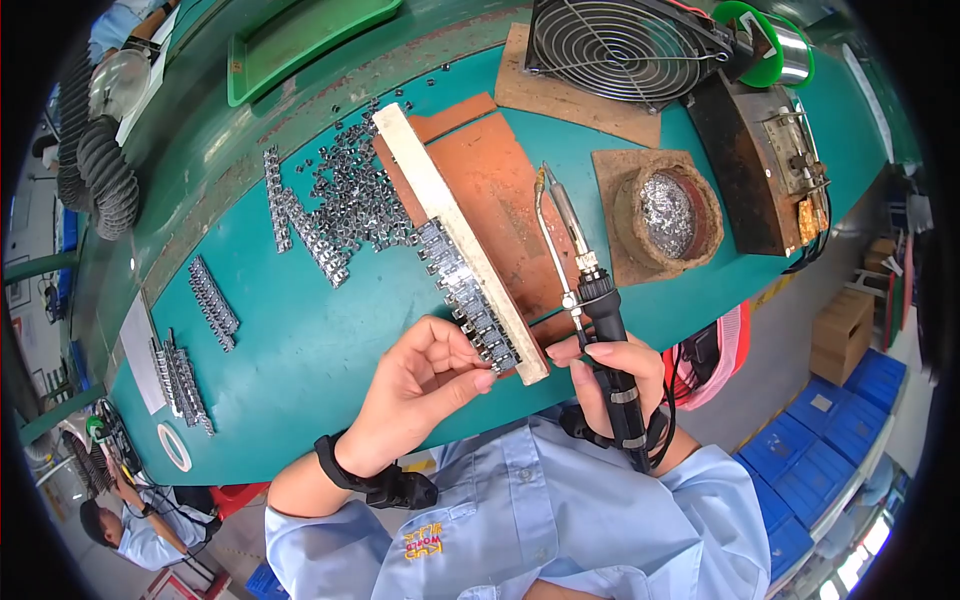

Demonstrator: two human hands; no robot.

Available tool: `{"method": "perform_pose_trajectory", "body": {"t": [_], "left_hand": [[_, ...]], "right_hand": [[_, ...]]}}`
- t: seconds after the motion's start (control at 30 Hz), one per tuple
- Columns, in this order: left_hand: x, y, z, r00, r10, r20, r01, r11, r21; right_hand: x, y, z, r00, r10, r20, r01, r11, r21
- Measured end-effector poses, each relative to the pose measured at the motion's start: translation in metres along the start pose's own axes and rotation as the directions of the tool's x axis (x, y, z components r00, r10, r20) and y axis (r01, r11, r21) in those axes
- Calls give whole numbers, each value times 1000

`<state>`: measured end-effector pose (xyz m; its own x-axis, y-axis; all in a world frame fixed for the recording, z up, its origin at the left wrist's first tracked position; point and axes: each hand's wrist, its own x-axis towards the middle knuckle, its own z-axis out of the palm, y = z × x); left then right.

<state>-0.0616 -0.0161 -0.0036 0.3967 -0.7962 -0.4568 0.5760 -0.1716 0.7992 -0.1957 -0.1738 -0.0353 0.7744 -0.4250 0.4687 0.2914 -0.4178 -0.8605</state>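
Observation:
My right hand (pixel 622 375) is wrapped round the black handle of a soldering iron (pixel 605 315). A thin curved wire-feed tube runs beside the iron, and its tip points away from me over the brown board (pixel 500 190). My left hand (pixel 420 385) has curled fingers, with thumb and forefinger closed at the near end of a row of small metal-and-dark parts (pixel 468 298). That row lies along the left side of a long pale bar (pixel 455 235), which slants across the board. The fingertips partly hide the last part.
A heap of loose small metal parts (pixel 360 195) lies left of the bar, near finished-looking strips (pixel 310 240). To the right stand a round pot with silvery scraps (pixel 672 215), a fan (pixel 625 45), a solder spool (pixel 790 55) and a dark metal box (pixel 745 150). A green tray (pixel 300 45) sits at the back.

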Motion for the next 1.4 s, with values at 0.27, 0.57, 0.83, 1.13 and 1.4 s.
{"method": "perform_pose_trajectory", "body": {"t": [0.27,0.57,0.83,1.13,1.4], "left_hand": [[-1,3,-1,1000,-23,11,23,1000,2],[1,3,-2,1000,12,5,-12,1000,-24],[0,1,-4,1000,6,14,-5,1000,-31],[0,0,-4,999,7,33,-7,1000,-22],[0,0,-5,999,21,47,-19,999,-44]], "right_hand": [[-4,-3,-3,999,48,-9,-47,997,61],[-25,-15,-34,999,46,-5,-45,996,76],[-20,-29,-61,986,-83,147,98,991,-96],[-20,-33,-57,970,-71,232,78,997,-19],[-16,-35,-56,965,-34,260,45,998,-35]]}}
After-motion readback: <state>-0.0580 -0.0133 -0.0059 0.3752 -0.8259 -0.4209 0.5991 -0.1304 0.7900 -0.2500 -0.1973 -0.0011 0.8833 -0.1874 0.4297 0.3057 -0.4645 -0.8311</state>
